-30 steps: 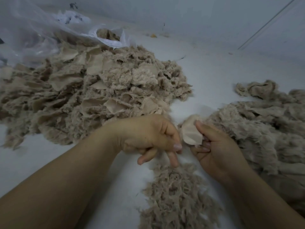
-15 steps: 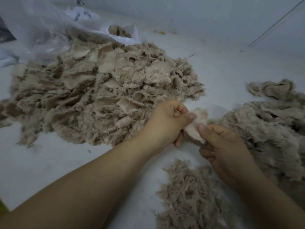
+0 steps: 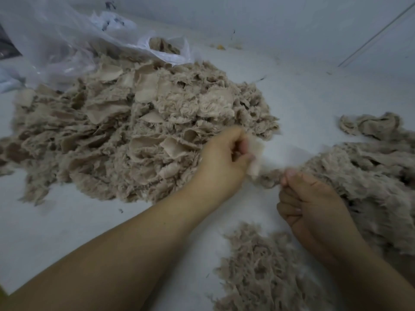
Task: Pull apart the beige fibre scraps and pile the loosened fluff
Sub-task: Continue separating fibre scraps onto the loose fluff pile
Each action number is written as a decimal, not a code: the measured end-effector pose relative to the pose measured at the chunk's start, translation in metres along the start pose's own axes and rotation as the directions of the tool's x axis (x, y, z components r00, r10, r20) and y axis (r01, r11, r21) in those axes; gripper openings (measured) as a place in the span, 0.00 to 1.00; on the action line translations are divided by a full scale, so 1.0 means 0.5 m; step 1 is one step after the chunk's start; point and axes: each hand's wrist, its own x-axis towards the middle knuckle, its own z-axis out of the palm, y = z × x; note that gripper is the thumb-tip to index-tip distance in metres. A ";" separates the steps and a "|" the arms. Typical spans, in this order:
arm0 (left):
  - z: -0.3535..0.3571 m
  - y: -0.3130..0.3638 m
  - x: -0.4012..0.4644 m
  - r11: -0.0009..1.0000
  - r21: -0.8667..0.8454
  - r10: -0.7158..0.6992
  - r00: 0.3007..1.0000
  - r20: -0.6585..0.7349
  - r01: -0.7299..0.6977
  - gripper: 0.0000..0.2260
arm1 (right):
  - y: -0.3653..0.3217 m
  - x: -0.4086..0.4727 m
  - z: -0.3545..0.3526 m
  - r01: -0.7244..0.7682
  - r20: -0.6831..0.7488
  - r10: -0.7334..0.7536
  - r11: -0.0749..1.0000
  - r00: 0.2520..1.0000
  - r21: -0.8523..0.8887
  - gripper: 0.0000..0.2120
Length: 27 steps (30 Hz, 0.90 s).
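A big heap of beige fibre scraps (image 3: 139, 131) covers the left half of the white surface. My left hand (image 3: 221, 162) pinches a pale beige scrap (image 3: 256, 153) at the heap's right edge. Just right of it, my right hand (image 3: 307, 203) grips a tuft of fluff (image 3: 268, 177) pulled out from that scrap, fingers curled. A small pile of loosened fluff (image 3: 258, 268) lies below the hands. A second large mass of fluffy fibre (image 3: 368, 180) spreads along the right side.
A clear plastic bag (image 3: 74, 39) with more scraps in it lies at the back left behind the heap. A separate twisted scrap (image 3: 370, 125) sits at the right. A wall rises at the back, with a thin rod (image 3: 377, 32) leaning there.
My hands have drawn apart: the left keeps the scrap near the big heap, the right has moved down and right with a tuft. The view has shifted, showing more of the left heap.
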 end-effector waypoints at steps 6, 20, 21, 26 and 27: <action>-0.051 -0.016 0.024 0.499 0.860 -0.061 0.985 0.160 -0.108 0.03 | -0.007 0.007 -0.014 -0.111 -0.048 0.136 0.931 0.989 0.347 0.09; 0.078 0.003 0.004 0.794 0.530 0.134 0.936 0.327 -0.299 0.05 | -0.010 0.014 -0.012 -0.202 0.024 0.208 0.906 0.978 0.371 0.11; 0.075 -0.002 0.004 0.843 0.462 0.155 0.947 0.282 -0.276 0.07 | -0.012 0.017 -0.013 -0.221 0.039 0.222 0.905 0.974 0.364 0.13; 0.059 -0.007 -0.010 0.982 0.150 0.085 0.981 0.176 -0.112 0.05 | -0.017 0.027 -0.017 -0.297 0.093 0.283 0.896 0.955 0.331 0.10; 0.058 -0.005 -0.012 0.997 0.068 0.020 0.985 0.174 -0.032 0.06 | -0.018 0.028 -0.016 -0.313 0.101 0.296 0.886 0.950 0.343 0.06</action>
